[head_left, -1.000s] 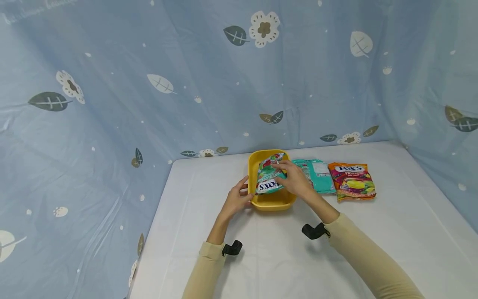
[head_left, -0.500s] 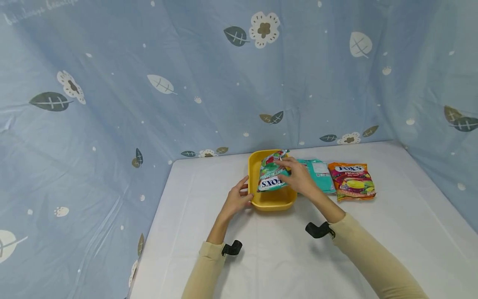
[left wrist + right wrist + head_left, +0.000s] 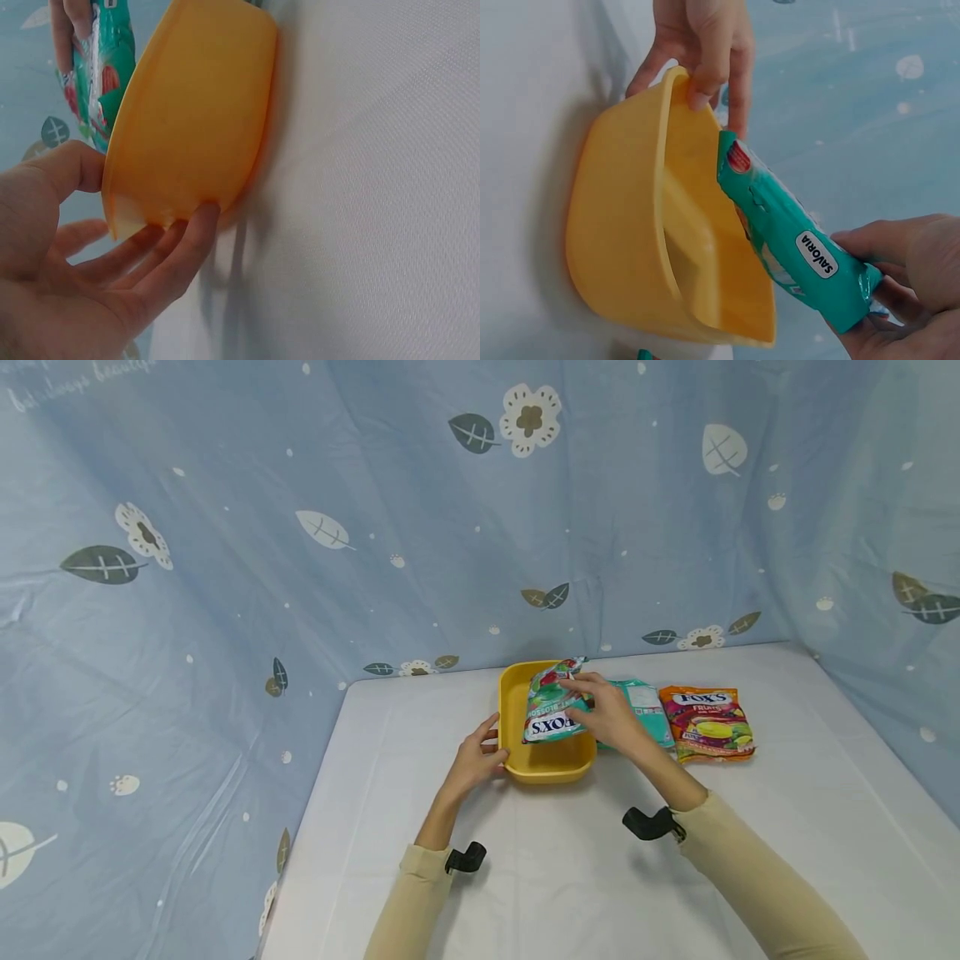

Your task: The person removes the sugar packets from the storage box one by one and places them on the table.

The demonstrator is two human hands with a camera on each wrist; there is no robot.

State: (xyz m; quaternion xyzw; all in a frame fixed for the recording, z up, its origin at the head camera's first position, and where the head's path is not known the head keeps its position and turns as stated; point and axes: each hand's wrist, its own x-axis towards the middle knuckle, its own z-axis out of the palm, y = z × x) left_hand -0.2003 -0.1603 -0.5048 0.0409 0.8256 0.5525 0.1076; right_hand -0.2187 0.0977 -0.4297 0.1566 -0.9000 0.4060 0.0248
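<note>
Now, line by line:

Right hand: my right hand [image 3: 611, 720] grips the green candy bag [image 3: 553, 710] by its right edge, fingers and thumb curled round it; in the right wrist view the right hand [image 3: 911, 281] holds the bag's [image 3: 791, 244] end.

Bag: tilted, its lower edge dipping into the yellow tub [image 3: 542, 762] on the tub's right half, its upper part above the rim, just left of my palm.

Left hand: my left hand [image 3: 474, 760] steadies the tub's left wall, thumb on the rim and fingers along the outside; the left wrist view shows the left hand [image 3: 82, 262] against the tub [image 3: 191, 112].

Tub: on the white worktop [image 3: 525, 877], toward its far side.

Others: a teal bag [image 3: 641, 706] lies flat just right of the tub, partly behind my right hand, and an orange bag [image 3: 708, 722] just right of that.
</note>
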